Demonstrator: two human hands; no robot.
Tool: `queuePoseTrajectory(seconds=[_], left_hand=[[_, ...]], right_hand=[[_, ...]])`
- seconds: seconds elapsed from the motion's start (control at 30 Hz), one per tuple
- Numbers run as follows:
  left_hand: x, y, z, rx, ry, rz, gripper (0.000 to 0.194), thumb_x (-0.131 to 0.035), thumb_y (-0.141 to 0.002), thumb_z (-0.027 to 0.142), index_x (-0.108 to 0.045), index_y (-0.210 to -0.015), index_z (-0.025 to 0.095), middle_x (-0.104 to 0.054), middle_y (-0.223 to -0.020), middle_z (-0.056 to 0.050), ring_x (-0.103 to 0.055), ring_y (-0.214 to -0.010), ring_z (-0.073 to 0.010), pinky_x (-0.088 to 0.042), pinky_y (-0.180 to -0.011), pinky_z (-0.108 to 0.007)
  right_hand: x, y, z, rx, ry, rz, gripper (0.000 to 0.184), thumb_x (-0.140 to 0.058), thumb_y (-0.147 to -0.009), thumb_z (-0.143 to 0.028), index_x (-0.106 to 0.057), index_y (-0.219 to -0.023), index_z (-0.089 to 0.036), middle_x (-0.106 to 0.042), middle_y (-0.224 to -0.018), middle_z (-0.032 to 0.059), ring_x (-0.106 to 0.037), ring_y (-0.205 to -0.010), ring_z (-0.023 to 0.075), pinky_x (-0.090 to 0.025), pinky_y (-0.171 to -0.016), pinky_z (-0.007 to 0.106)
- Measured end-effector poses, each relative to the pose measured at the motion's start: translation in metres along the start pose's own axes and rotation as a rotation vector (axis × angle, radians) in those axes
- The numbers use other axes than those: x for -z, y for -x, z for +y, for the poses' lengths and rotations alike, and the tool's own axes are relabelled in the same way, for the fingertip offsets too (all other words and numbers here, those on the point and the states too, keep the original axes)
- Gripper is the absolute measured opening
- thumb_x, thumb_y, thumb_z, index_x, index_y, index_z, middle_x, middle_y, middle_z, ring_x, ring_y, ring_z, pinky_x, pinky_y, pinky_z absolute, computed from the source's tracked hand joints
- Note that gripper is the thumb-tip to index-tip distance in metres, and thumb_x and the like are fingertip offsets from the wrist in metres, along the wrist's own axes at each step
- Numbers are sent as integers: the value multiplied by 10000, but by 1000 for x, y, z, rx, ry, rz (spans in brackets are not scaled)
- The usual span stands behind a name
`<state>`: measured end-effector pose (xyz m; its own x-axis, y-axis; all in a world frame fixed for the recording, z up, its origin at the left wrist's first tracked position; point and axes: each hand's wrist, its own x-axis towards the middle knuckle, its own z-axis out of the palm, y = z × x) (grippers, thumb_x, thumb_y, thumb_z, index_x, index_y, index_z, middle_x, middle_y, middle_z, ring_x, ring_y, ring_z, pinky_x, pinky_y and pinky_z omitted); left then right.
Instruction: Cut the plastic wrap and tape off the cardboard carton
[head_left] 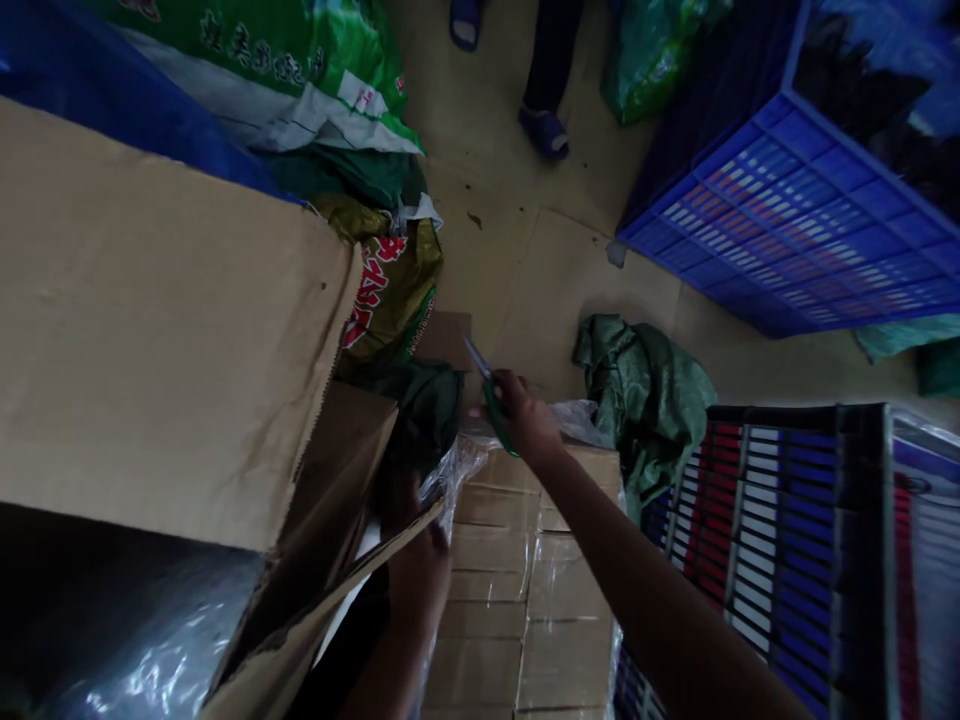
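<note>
One pair of scissors (491, 398) is clamped in my right fingers (511, 388); whether my left fingers (438, 538) grip the film (459, 466), I cannot tell.

Scissors (493, 403): green handles, grey blade. Wrapped boxes (491, 560): plain brown. Upper crate (757, 215): blue grid. Lower crate (806, 560): black rim; red, white, blue bands. Sack (262, 75): green and white. Bag (412, 262): gold, red lettering.

Bare right hand (525, 415), fingers curled, terminates an outstretched bare forearm (622, 560); bare left hand (429, 545) lies nearer, partly hidden.
</note>
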<state>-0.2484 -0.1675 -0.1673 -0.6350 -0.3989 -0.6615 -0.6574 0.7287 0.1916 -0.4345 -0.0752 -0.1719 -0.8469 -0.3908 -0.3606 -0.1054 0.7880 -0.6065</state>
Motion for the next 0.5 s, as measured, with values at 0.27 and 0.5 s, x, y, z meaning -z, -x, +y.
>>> queuePoseTrajectory(seconds=[0.27, 0.5], left_hand=[[-66, -73, 17, -264, 599, 342, 598, -505, -852, 456, -441, -1339, 115, -523, -1328, -172, -488, -1227, -276, -373, -1066, -445], [-79, -105, -18, -120, 907, 364, 466, -454, -829, 551, -699, -948, 173, -702, -998, -121, -633, -957, -266, -484, -931, -464]], right_hand=[[-41, 24, 98, 225, 27, 35, 398, -567, -813, -396, -538, -1137, -167, -621, -1069, 118, -545, -1006, 251, -431, -877, 365], [-48, -17, 77, -42, 129, -231, 311, -466, -877, -252, -471, -1186, -217, -666, -1038, 61, -623, -927, 193, -431, -728, 273]])
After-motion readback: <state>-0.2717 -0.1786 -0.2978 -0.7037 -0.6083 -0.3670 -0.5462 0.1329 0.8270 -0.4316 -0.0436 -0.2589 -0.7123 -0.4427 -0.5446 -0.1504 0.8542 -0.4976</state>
